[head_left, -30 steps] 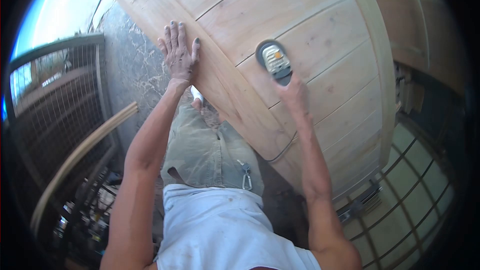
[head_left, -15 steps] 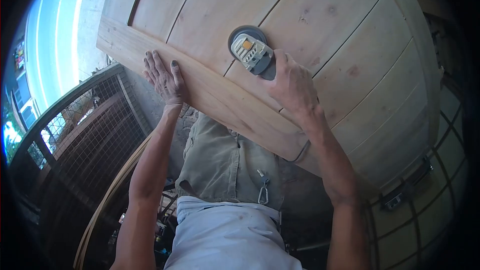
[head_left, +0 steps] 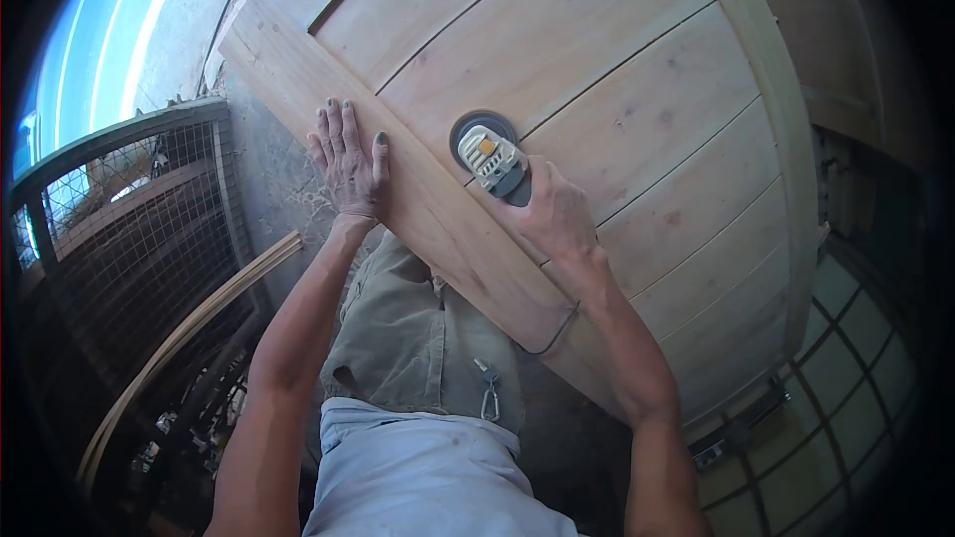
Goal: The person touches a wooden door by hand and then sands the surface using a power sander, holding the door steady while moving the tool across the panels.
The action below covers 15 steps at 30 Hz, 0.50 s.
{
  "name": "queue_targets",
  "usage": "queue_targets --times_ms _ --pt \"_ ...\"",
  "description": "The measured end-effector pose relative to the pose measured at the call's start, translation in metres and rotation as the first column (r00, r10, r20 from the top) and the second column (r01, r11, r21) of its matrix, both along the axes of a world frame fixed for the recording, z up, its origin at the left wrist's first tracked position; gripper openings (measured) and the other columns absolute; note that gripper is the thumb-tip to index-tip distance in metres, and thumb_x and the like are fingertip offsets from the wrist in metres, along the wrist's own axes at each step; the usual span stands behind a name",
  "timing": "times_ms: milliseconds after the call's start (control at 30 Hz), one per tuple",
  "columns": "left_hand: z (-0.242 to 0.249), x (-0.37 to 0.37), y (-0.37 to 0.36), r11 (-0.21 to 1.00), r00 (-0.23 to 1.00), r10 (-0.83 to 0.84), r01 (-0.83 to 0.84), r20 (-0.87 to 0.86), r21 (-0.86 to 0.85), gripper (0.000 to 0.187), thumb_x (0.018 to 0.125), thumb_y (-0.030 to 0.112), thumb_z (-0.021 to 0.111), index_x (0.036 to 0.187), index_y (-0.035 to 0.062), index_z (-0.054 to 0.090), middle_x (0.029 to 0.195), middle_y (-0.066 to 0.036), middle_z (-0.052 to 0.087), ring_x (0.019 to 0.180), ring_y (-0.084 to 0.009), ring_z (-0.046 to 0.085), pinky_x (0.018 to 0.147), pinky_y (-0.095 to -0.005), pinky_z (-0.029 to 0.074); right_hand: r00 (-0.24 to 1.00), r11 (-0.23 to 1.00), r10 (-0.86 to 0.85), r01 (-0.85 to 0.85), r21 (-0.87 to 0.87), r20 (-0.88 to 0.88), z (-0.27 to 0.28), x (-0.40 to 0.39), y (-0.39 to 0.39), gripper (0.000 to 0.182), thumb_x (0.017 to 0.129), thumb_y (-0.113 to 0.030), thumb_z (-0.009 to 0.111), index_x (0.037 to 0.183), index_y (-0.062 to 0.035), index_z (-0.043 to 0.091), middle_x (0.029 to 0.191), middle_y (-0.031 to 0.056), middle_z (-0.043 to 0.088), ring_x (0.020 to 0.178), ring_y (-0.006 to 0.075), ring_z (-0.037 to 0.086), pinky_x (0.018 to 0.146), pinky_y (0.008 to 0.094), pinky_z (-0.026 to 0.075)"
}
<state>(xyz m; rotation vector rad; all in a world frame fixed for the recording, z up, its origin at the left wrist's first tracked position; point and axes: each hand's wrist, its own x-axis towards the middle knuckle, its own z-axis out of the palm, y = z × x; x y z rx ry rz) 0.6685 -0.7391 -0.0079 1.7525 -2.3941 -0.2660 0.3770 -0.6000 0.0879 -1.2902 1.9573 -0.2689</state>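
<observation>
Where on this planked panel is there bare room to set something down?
Two bare patches on the planked panel: between the right hand and the curved edge strip, and beyond the sander toward the picture's top. Crowded: around the sander in the right hand, and the border board, where the left hand rests and a dark cord crosses.

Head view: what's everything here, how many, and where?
Planked wooden panel: one, tan, centre to upper right
Round-padded handheld tool: one, cream and grey, on panel
Thin cord: one, dark, panel's lower edge
Framed wire mesh: one, dark, left
Slim wooden strips: at least two, pale, lower left
Gridded surface: one, pale, lower right
Cloth trousers: one pair, khaki, lower centre
Metal clip: one, silver, on trousers
Cloth shirt: one, pale, bottom
Left hand: one, on panel's edge
Right hand: one, holding tool
</observation>
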Motion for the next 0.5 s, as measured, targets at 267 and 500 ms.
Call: queue_targets --times_ms 267,500 --pt "-0.005 0.004 -0.001 1.0 1.0 -0.016 0.016 -0.019 -0.009 0.08 0.112 0.053 0.053 0.177 0.0115 0.032 0.186 -0.013 0.024 0.174 -0.0322 0.015 0.139 -0.0576 0.005 0.929 0.951 -0.308 0.309 -0.027 -0.207 -0.008 -0.098 -0.036 0.058 0.091 -0.049 0.084 0.115 0.0023 0.073 0.101 0.0289 0.079 0.098 0.0479 0.078 0.085 0.0559 0.062" --pt "-0.002 0.003 -0.002 1.0 1.0 -0.007 0.008 -0.021 0.008 0.08 0.112 0.054 0.054 0.176 0.0099 0.034 0.185 -0.014 0.025 0.173 -0.033 0.016 0.139 -0.0593 0.006 0.962 0.974 -0.196 0.213 0.076 -0.193 0.014 -0.052 -0.07 0.048 0.091 -0.041 0.086 0.113 0.0007 0.076 0.105 0.0319 0.078 0.104 0.0498 0.076 0.087 0.0541 0.062"
